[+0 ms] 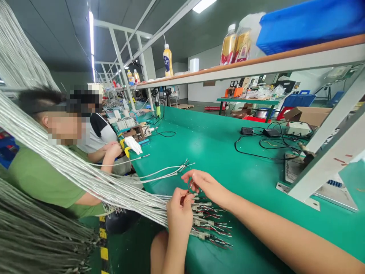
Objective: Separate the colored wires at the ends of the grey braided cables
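A thick bundle of white braided cables [122,192] runs from the upper left down to the green table. Its stripped ends [211,223], with red, black and white wires and pale sleeves, fan out on the tabletop. My left hand [180,207] is closed over one cable near its end, thumb and forefinger pinching the thin wires. Just above it, my right hand [199,182] has its fingers curled around the tips of those same wires. Several separate cables [168,171] lie a little farther away, their frayed ends close to my right fingertips.
To the left sits a co-worker in a green shirt [48,175], with another person beyond. White gloves [133,145] lie at the table's far left edge. A soldering-type stand, black cords [268,142] and a metal shelf post [327,137] are at right. Bottles and a blue crate [310,26] stand overhead.
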`<control>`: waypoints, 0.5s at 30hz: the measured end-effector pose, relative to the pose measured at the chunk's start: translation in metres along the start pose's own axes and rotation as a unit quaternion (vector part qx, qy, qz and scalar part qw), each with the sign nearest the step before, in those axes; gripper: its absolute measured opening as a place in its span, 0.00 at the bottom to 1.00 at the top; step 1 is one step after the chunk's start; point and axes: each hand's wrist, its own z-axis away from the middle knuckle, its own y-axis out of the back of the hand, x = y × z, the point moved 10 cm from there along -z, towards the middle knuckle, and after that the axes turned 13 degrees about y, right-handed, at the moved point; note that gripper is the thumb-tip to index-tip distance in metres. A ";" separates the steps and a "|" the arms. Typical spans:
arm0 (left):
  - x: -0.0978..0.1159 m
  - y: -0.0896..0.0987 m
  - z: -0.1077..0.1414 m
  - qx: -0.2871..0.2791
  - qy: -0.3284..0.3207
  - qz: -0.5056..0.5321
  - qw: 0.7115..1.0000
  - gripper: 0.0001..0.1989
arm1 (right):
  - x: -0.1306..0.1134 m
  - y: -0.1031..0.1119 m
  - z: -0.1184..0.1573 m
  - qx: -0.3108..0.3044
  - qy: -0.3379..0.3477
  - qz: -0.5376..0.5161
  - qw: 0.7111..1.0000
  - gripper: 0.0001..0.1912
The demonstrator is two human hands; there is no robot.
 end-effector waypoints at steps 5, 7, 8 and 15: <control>0.004 0.002 0.001 0.011 0.009 0.001 1.000 0.04 | -0.012 0.009 -0.007 -0.016 0.022 0.074 0.997 0.19; 0.005 0.002 0.001 0.006 0.011 -0.003 1.000 0.04 | -0.017 0.014 -0.008 -0.026 0.034 0.099 0.994 0.16; 0.005 0.001 0.001 0.002 0.009 -0.008 1.000 0.04 | -0.020 0.016 -0.009 -0.033 0.039 0.115 0.992 0.14; 0.002 0.001 0.002 -0.007 0.006 -0.002 1.000 0.05 | -0.028 0.021 -0.010 -0.062 0.055 0.204 0.975 0.09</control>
